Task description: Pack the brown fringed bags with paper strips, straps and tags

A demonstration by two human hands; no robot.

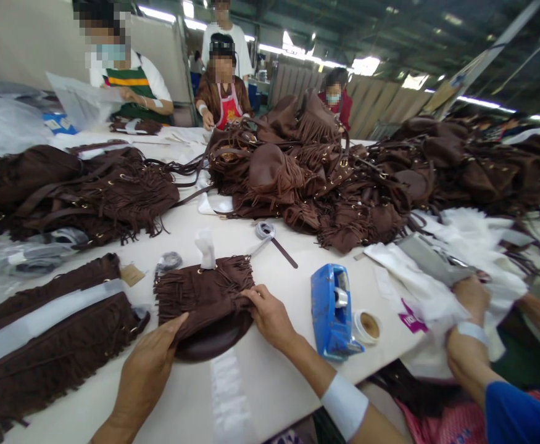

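A dark brown fringed bag (200, 308) lies on the table before me, its smooth rounded base towards me. My left hand (152, 361) holds the bag's left edge, fingers along its side. On the right, my right hand (270, 314) pinches the fringe between thumb and fingers. White wrapping (205, 250) sticks up from a gold eyelet at the bag's far edge. Under the base, a strip of white paper (230, 394) runs towards me. A wrapped strap coil (168, 263) sits just beyond the bag's left corner.
A blue tape dispenser (329, 314) and a tape roll (366, 325) stand to the right. Flattened fringed bags (57, 333) lie left, with a large bag pile (307, 172) behind. At right, a co-worker's hands (471, 302) handle white wrapping. Several people work across the table (288, 290).
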